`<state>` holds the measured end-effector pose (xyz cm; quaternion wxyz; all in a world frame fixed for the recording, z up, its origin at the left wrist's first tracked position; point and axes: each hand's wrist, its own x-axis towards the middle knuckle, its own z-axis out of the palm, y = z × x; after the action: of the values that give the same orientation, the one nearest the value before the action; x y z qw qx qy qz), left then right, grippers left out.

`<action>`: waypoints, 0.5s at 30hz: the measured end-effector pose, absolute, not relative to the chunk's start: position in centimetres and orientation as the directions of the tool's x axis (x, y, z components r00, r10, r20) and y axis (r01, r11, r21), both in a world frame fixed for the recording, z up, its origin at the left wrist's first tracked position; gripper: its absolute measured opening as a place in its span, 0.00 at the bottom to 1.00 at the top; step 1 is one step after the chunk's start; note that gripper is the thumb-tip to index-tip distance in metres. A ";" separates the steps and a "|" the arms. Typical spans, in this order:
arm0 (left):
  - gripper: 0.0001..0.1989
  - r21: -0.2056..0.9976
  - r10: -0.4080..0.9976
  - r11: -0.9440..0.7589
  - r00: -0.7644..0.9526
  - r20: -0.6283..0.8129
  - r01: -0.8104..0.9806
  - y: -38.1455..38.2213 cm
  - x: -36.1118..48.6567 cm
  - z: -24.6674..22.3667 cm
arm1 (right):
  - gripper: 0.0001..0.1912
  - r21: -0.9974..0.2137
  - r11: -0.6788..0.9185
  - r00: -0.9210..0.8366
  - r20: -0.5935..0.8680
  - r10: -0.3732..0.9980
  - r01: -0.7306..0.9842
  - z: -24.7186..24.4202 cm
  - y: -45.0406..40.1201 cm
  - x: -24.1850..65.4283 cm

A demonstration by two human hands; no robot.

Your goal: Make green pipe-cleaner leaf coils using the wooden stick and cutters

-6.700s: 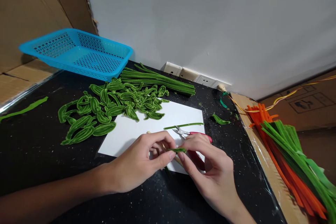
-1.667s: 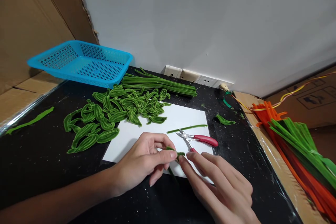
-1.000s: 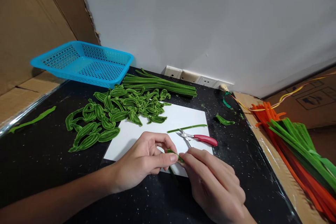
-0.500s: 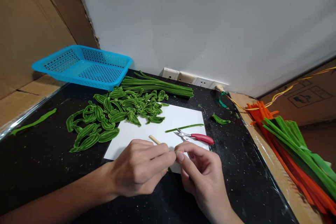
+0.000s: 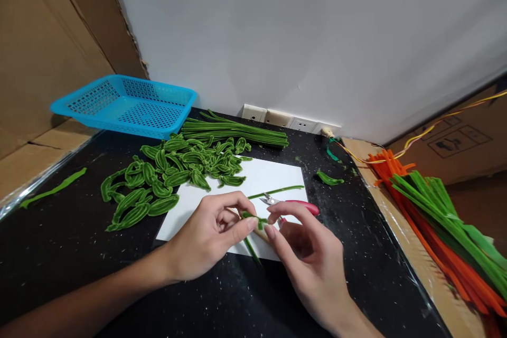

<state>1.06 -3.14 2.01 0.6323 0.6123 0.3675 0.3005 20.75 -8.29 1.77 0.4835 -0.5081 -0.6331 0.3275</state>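
My left hand [image 5: 216,235] pinches a short, bent green pipe cleaner [image 5: 260,222] between thumb and forefinger, above a white sheet [image 5: 277,171]. Close against its other end are the thumb and forefinger of my right hand [image 5: 307,253], curled around it. A pale wooden stick [image 5: 262,234] shows partly between the hands, just under the bent piece; most of it is hidden. Below them, a straight green pipe cleaner [image 5: 252,252] crosses the sheet's front edge. Behind my right fingers lie red-handled cutting pliers [image 5: 303,206] and another straight green pipe cleaner [image 5: 281,190].
Leaf-shaped green pipe-cleaner loops [image 5: 178,163] are heaped at the left. Behind lies a bundle of green pipe cleaners [image 5: 237,133], beside a blue basket [image 5: 146,113]. Orange [image 5: 431,243] and green bundles [image 5: 451,222] rest on cardboard at right. Sockets [image 5: 277,118] line the wall.
My left hand has turned, its fingers opening out to show the bent green piece. The wooden stick has shifted from beyond the left hand to between both hands. The view has moved slightly.
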 end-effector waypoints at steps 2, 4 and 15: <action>0.14 0.989 0.825 0.145 0.551 -0.124 0.004 -3.3 1.4 2.0 | 0.10 -0.625 0.510 -0.087 0.579 0.811 0.591 1.5 -8.3 21.3; 0.13 0.984 0.827 0.175 0.549 -0.124 -0.041 -3.3 1.7 2.1 | 0.12 -0.335 0.598 -0.207 0.724 0.658 0.728 1.3 -8.2 21.7; 0.16 0.861 0.748 0.474 0.600 -0.283 -0.186 -3.4 2.3 1.7 | 0.11 0.007 0.701 -0.449 0.772 0.450 0.713 2.2 -8.0 22.1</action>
<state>2.27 -3.44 1.72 0.7902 0.4190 0.3358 0.2955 22.08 -7.96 2.18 0.3924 -0.3485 -0.8345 -0.1678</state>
